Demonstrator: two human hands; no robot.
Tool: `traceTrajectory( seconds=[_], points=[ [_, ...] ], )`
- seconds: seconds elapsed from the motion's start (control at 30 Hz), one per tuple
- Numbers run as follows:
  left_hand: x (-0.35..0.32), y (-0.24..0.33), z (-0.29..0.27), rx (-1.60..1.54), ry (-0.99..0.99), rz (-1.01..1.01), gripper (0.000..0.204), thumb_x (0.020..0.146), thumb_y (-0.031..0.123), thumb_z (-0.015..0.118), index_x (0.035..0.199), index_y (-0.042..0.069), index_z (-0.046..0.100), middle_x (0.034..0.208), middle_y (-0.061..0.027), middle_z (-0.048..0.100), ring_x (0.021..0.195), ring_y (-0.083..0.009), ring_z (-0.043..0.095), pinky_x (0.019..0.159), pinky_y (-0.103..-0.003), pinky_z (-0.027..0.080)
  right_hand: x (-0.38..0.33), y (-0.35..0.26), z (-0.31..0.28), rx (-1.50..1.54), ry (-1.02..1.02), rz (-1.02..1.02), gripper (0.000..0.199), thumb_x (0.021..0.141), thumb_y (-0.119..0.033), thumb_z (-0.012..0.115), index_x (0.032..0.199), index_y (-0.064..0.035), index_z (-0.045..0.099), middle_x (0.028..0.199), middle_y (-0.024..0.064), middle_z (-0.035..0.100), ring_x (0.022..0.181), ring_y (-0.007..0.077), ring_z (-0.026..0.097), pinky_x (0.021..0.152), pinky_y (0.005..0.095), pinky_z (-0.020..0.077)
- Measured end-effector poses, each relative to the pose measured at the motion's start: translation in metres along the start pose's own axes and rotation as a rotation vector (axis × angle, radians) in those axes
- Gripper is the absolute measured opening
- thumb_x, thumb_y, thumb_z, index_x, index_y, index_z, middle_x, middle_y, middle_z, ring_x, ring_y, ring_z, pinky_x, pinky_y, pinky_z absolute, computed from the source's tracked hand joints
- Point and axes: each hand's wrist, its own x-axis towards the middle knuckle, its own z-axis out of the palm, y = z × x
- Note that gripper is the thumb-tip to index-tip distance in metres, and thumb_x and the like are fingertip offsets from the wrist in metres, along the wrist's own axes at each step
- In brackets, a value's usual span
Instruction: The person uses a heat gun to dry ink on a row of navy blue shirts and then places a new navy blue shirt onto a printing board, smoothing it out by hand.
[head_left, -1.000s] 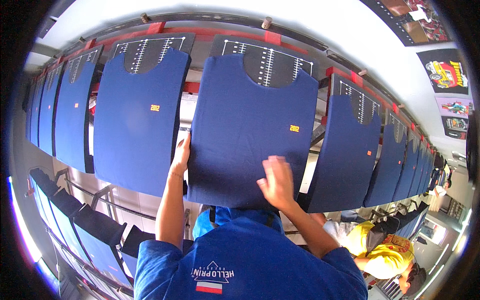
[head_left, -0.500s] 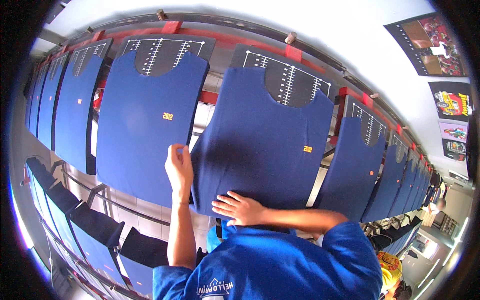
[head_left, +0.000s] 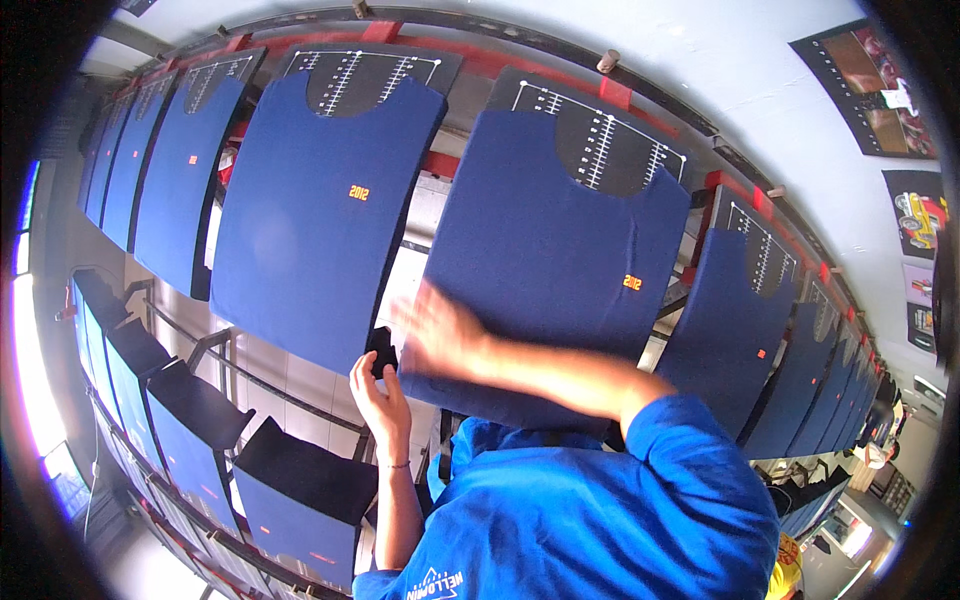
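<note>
A navy fabric panel with a cut-out neckline and a small orange print lies over a dark board with white ruler marks. My right hand, blurred by motion, is flat against the panel's left edge, fingers stretched out. Just below and left of it, my left hand is raised at the gap between boards, thumb and fingers curled at a small black piece. What that piece is cannot be made out. A slight crease runs down the panel's right side.
Another navy panel lies on the board to the left, and one to the right. The row continues both ways along a red and black rail. More boards stand lower left. Posters hang on the wall.
My right hand has swept up and left from the panel's lower edge to its left edge. My left hand has dropped lower, to the black piece. The view has shifted slightly.
</note>
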Motion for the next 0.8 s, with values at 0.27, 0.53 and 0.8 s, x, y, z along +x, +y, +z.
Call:
traceTrajectory(
  seconds=[0.27, 0.53, 0.8],
  points=[
    [-0.055, 0.036, 0.067, 0.367, -0.306, 0.353, 0.072, 0.091, 0.031, 0.063, 0.147, -0.006, 0.036, 0.155, -0.0283, 0.029, 0.145, -0.0483, 0.022, 0.118, -0.060, 0.015, -0.134, 0.124, -0.132, -0.315, 0.014, 0.271, 0.075, 0.086, -0.053, 0.063, 0.140, -0.0029, 0.049, 0.151, 0.0229, 0.041, 0.138, 0.0433, 0.039, 0.115, 0.0580, 0.0285],
    [0.007, 0.109, 0.139, 0.390, -0.417, 0.782, 0.073, 0.096, 0.041, 0.053, 0.150, -0.004, 0.032, 0.158, -0.0224, 0.028, 0.148, -0.0421, 0.020, 0.120, -0.057, 0.011, -0.209, 0.243, -0.167, -0.456, 0.068, 0.643, 0.086, 0.097, -0.062, 0.040, 0.151, 0.0038, 0.027, 0.158, 0.0258, 0.025, 0.148, 0.0416, 0.021, 0.121, 0.0534, 0.0167],
    [0.115, 0.214, 0.238, 0.275, -0.150, 0.991, 0.074, 0.093, 0.046, 0.056, 0.147, -0.001, 0.038, 0.154, -0.0216, 0.037, 0.145, -0.0389, 0.029, 0.120, -0.052, 0.019, -0.298, -0.093, -0.049, -0.098, -0.255, 0.172, 0.072, 0.096, -0.060, 0.041, 0.148, -0.0092, 0.043, 0.158, 0.0077, 0.036, 0.145, 0.0271, 0.034, 0.119, 0.0506, 0.0231]
  ],
)
